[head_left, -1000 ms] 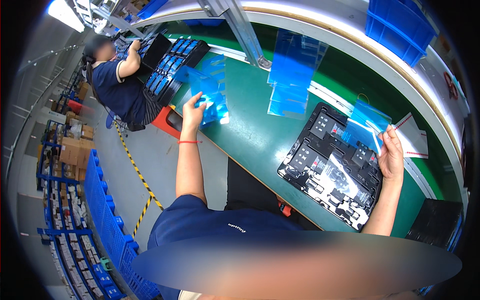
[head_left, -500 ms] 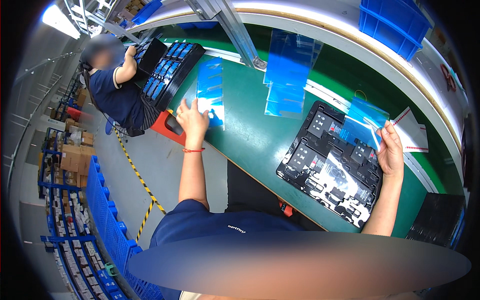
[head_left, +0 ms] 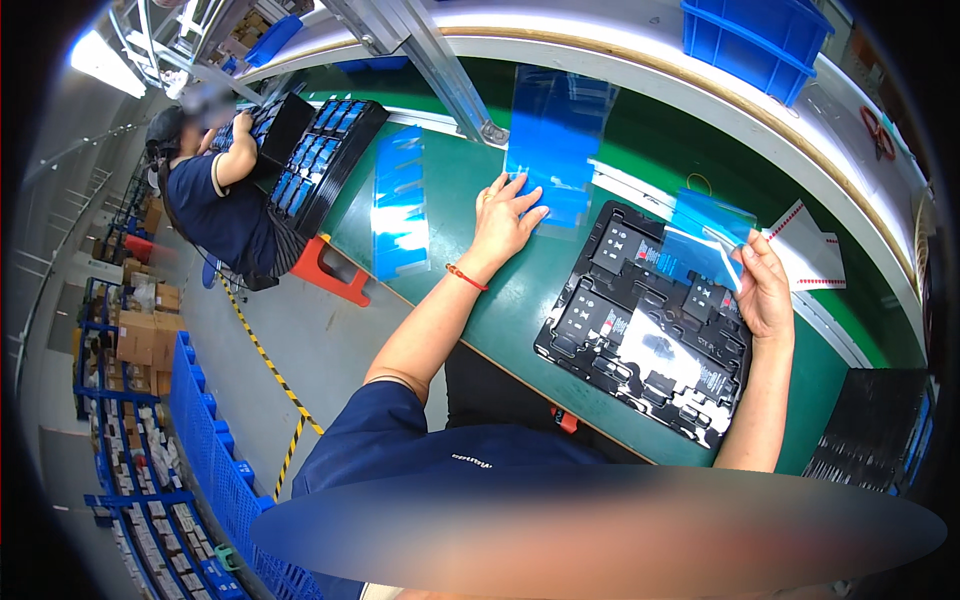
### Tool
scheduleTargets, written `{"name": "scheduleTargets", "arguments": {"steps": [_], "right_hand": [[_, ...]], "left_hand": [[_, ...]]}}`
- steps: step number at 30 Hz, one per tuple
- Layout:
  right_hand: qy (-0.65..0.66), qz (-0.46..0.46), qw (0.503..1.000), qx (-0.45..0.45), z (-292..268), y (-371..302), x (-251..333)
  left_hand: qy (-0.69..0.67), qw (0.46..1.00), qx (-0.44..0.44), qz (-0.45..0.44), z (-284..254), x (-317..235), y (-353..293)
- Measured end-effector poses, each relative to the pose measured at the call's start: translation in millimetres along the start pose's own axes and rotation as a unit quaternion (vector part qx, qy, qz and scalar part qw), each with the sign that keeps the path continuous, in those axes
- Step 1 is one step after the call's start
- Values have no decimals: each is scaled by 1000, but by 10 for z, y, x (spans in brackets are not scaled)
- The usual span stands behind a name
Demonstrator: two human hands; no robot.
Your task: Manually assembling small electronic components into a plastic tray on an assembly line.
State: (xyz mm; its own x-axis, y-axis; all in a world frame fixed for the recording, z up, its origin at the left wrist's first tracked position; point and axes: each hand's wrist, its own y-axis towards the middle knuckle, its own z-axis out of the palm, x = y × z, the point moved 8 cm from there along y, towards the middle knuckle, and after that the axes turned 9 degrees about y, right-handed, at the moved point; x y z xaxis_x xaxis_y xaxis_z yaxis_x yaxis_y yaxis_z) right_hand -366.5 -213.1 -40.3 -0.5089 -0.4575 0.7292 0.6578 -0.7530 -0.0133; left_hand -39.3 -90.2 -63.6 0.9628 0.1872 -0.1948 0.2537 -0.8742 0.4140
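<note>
The right hand [head_left: 765,288] pinches a blue sheet [head_left: 703,238] edgewise, perhaps sparing its face; the left hand [head_left: 506,218] spreads loosely at far sheets [head_left: 558,135].

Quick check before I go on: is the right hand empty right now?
No, the right hand grips a blue film sheet by its edge, part of it showing in front of the black tray.

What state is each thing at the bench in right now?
Left hand: open, at middle film
Right hand: closed on film sheet
Film sheet: held, see-through
Tray: flat, loaded
Middle film: overlapping sheets
Left film: flat, unheld
Scissors: unheld, blades unclear
</note>
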Motion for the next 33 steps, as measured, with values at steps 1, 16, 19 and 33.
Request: {"name": "scheduleTargets", "arguments": {"steps": [1,16,19,33], "right_hand": [[1,0,1000,0,12,-6,7],[-9,-8,1000,-24,16,-12,5],[-9,-4,1000,-24,12,-13,8],[5,4,1000,2,26,-13,11]], "left_hand": [[1,1000,1,0,11,2,-5],[-254,955,-140,-60,-460,103,-272],[-371,892,-51,-252,-214,361,-448],[-408,836,-4,-367,-243,640,-601]]}}
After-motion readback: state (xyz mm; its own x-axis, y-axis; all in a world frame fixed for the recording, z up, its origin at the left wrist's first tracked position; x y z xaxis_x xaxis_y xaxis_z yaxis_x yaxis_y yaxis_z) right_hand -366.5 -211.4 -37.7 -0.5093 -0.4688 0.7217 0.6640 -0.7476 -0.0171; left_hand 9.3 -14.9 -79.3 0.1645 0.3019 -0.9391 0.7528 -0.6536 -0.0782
